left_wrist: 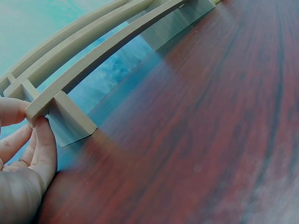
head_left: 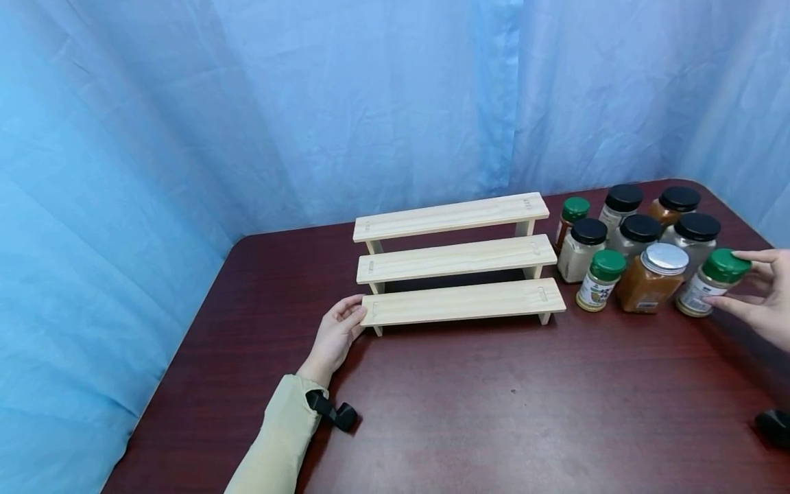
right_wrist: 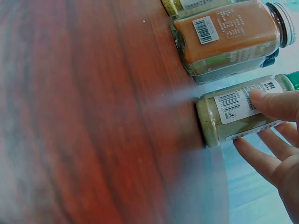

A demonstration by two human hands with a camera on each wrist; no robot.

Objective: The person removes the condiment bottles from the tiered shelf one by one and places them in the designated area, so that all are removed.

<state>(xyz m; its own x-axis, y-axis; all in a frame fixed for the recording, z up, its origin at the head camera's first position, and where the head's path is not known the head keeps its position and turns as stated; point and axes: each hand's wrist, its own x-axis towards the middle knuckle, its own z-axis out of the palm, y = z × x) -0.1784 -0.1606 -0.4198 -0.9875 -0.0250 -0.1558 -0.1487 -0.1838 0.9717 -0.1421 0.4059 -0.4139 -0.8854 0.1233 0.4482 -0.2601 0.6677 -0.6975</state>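
A three-tier wooden rack (head_left: 463,303) stands on the dark red table. My left hand (head_left: 336,336) pinches the left end of its lowest board; in the left wrist view the thumb (left_wrist: 44,149) presses against that board's end (left_wrist: 42,102). At the far right, my right hand (head_left: 768,295) holds a green-capped spice jar (head_left: 697,295), one finger on the cap and the thumb on the label. In the right wrist view this jar (right_wrist: 210,121) contains greenish-tan powder. Its base appears to be on the table. Beside it stands a silver-lidded jar of orange-brown powder (head_left: 642,285).
Several black-lidded jars (head_left: 577,257) cluster right of the rack, with another green-capped jar (head_left: 595,288) at the front and a smaller one (head_left: 575,208) behind. Blue curtains (head_left: 370,103) hang along the back and sides of the table (head_left: 469,412).
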